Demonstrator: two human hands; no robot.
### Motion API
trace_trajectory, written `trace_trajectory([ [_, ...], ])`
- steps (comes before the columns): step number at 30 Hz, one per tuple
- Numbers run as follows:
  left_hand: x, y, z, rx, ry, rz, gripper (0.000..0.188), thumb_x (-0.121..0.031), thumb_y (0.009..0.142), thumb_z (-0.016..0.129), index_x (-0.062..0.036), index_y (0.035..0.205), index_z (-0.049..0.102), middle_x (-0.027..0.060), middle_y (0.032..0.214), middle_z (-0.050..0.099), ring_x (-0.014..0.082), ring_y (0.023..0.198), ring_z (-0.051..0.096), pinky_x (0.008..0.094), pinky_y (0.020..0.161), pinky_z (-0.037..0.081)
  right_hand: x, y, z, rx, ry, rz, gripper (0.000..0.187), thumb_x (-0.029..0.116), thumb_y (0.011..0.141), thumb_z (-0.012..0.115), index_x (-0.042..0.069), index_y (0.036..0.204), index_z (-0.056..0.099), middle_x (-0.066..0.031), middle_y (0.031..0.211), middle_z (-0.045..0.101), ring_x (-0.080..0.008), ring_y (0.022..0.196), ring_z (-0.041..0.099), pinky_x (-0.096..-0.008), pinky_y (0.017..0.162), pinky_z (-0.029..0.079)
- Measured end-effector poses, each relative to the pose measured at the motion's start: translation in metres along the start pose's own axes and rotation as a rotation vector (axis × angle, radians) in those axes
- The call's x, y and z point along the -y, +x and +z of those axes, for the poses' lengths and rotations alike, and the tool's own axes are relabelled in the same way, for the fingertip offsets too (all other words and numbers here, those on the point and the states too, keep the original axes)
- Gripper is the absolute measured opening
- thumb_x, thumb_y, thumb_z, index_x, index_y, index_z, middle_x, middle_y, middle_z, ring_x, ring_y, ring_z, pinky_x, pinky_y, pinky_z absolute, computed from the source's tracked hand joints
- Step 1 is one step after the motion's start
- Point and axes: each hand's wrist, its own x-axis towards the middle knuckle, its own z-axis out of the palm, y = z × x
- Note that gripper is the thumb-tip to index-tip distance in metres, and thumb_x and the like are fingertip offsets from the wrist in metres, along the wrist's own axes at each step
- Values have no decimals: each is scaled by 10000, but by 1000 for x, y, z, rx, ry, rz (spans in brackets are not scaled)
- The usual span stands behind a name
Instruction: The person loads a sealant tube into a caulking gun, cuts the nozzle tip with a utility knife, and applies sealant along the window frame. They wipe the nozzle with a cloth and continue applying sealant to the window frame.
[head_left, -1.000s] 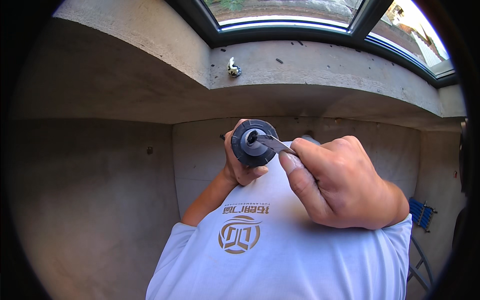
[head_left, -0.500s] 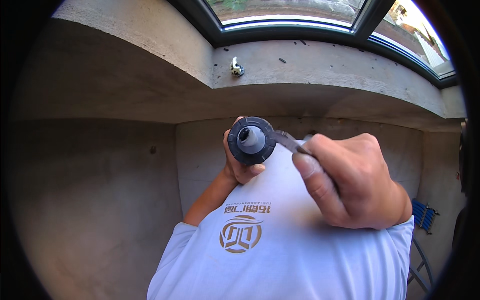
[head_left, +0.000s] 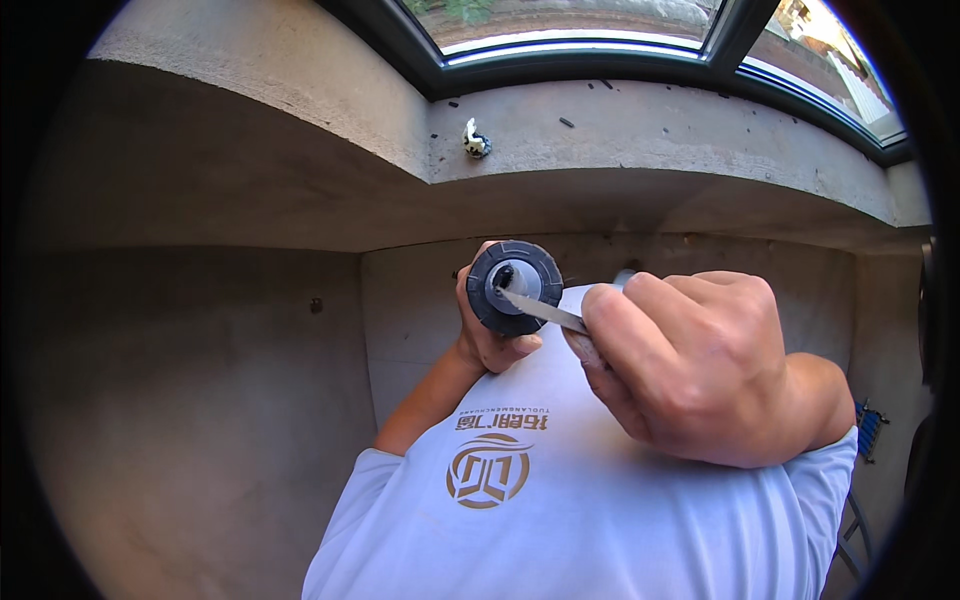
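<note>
My left hand (head_left: 487,348) is wrapped round a caulking gun, seen from its front end. A black ribbed end ring (head_left: 482,302) encircles its grey nozzle (head_left: 522,284), which points up at me. Dark sealant (head_left: 504,276) shows in the nozzle's opening. In my right hand (head_left: 695,365) is a knife, its handle mostly covered by my closed fingers. The narrow metal blade (head_left: 548,312) crosses the ring, its tip at the nozzle's opening. The rest of the gun is hidden behind the ring and my left hand.
A crumpled white and black wad (head_left: 477,142) lies on the concrete sill (head_left: 650,140), among small dark scraps. Beyond the sill is a dark window frame (head_left: 580,70). A blue item (head_left: 870,430) is at the far right, near dark metal bars.
The knife blade has moved left, from beside the black ring to the nozzle's opening. The gun and my left hand appear slightly farther right and lower, as the whole view has shifted a little.
</note>
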Motion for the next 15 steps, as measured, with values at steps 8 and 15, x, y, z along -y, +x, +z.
trace_trajectory([
  [8, 1, -3, 1, -21, 46, 26, 922, -689, 702, 865, 62, 1175, 614, 119, 1025, 709, 213, 895, 707, 346, 843, 570, 5, 0, 0, 58, -63, 35, 219, 94, 784, 784, 44, 819, 575, -42, 631, 485, -196, 473, 537, -352, 433, 400],
  [15, 0, -5, 1, -35, -10, -4, 986, -690, 672, 878, 64, 1231, 575, 114, 1015, 725, 202, 889, 719, 337, 839, 582, 7, 0, 3, 38, -55, 34, 223, 94, 772, 788, 43, 816, 575, -47, 636, 492, -193, 479, 546, -354, 436, 402],
])
